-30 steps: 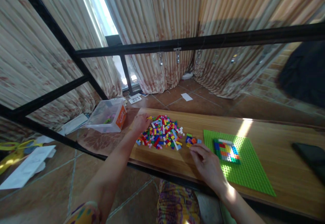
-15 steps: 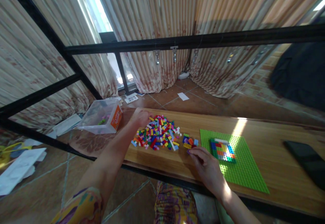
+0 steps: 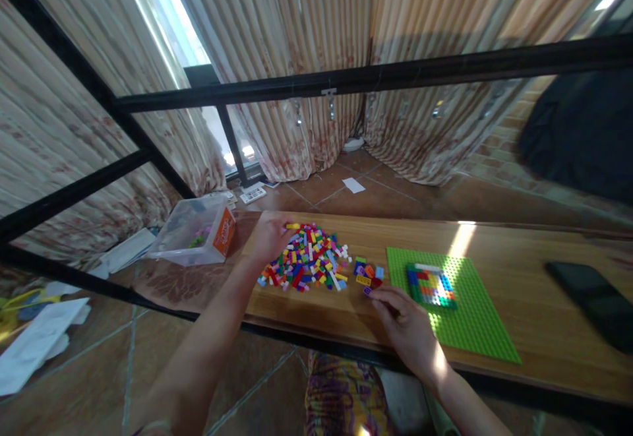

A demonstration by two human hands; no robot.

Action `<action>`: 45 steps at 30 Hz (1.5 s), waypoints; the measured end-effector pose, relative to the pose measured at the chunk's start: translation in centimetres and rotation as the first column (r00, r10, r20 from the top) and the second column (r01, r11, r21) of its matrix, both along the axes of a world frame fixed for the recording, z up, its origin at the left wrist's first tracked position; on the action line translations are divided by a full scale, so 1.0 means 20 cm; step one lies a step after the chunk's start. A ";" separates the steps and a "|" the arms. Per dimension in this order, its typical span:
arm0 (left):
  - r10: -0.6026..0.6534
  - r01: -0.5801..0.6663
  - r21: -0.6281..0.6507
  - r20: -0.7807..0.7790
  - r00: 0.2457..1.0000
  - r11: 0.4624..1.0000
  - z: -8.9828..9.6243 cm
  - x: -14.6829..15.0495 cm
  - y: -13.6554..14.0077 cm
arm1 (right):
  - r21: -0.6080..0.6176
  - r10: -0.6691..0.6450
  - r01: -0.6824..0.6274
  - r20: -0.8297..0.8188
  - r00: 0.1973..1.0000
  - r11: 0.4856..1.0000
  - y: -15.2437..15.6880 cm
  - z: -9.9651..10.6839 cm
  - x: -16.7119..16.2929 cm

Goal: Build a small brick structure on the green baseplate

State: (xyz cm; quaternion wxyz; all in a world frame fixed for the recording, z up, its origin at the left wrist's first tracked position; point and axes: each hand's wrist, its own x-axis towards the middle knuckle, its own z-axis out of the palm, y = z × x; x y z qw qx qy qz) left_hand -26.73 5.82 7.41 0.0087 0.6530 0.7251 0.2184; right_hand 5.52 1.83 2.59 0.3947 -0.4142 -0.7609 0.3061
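At the far left edge of a loose pile of small toy bricks (image 3: 314, 258), my left hand (image 3: 270, 237) has its fingers closed on a yellow brick (image 3: 293, 226). My right hand (image 3: 406, 327) rests low over the table, thumb and fingers pinched together; what lies between them, if anything, is hidden. Just off its fingertips lies a purple brick (image 3: 366, 291), with a yellow brick (image 3: 363, 280) and several others in a small group behind it. To the right, a flat multicoloured brick build (image 3: 431, 285) sits on a green baseplate (image 3: 487, 330).
A clear plastic box (image 3: 182, 231) with an orange label stands left of the wooden table (image 3: 316, 314). A dark phone (image 3: 591, 301) lies at the right. Black metal bars (image 3: 277, 88) cross in front, with curtains (image 3: 306, 20) behind. Papers lie on the tiled floor.
My left hand has shifted slightly, and a yellow brick now shows at its fingertips. My right fingertips have drawn slightly away from the purple brick. The view has turned a little.
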 end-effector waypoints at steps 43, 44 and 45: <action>-0.004 -0.071 -0.206 -0.345 0.939 0.976 -0.15 -0.26 -0.12 | -0.118 0.010 -0.012 -0.012 1.000 0.993 -0.15 -0.07 0.08; 0.007 -0.072 -0.186 -0.328 0.945 0.980 -0.14 -0.25 -0.13 | -0.125 0.009 -0.011 -0.016 1.000 0.992 -0.16 -0.07 0.09; 0.029 -0.081 -0.160 -0.302 0.953 0.984 -0.12 -0.24 -0.14 | -0.130 0.003 -0.006 -0.022 1.000 0.991 -0.16 -0.07 0.09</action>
